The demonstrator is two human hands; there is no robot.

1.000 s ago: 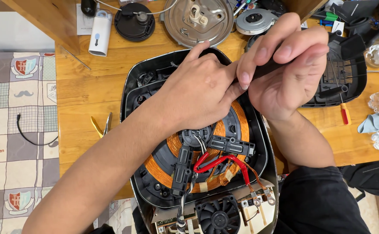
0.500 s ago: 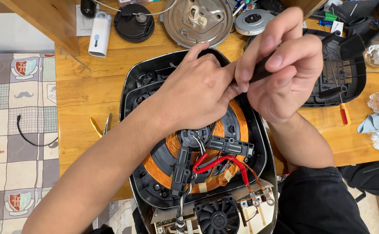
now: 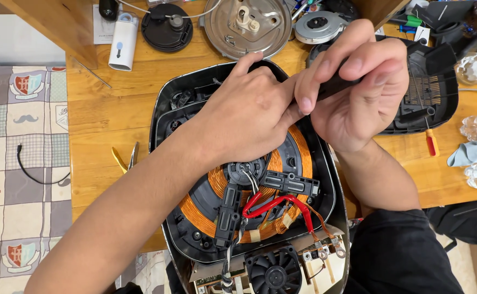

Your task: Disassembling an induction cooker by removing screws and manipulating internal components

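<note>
Head view: opened black induction cooker base (image 3: 325, 179) sits mid-table, copper coil (image 3: 205, 215) exposed, red wires (image 3: 274, 204) and black plastic bracket (image 3: 290, 182) across its near half, small black fan (image 3: 274, 272) at the near edge. Left hand (image 3: 249, 114) lies palm-down over the far part of the coil, fingers together, pressing on the housing; whether they pinch anything, cannot tell. Right hand (image 3: 358, 81) just right of it, touching it, fingers clamped on a black tool handle (image 3: 333, 84); tip hidden behind the left hand. Wooden table (image 3: 102, 120) carries the rest: round metal plate (image 3: 246, 27) and black round cap (image 3: 167, 27) far, white cylindrical device (image 3: 123, 41) far left, yellow-handled pliers (image 3: 126, 159) left of the base, black grille cover (image 3: 429, 87) and red-handled screwdriver (image 3: 430, 140) right. Patchwork cloth (image 3: 20, 141) with a black cable (image 3: 31, 169) off the table's left.
</note>
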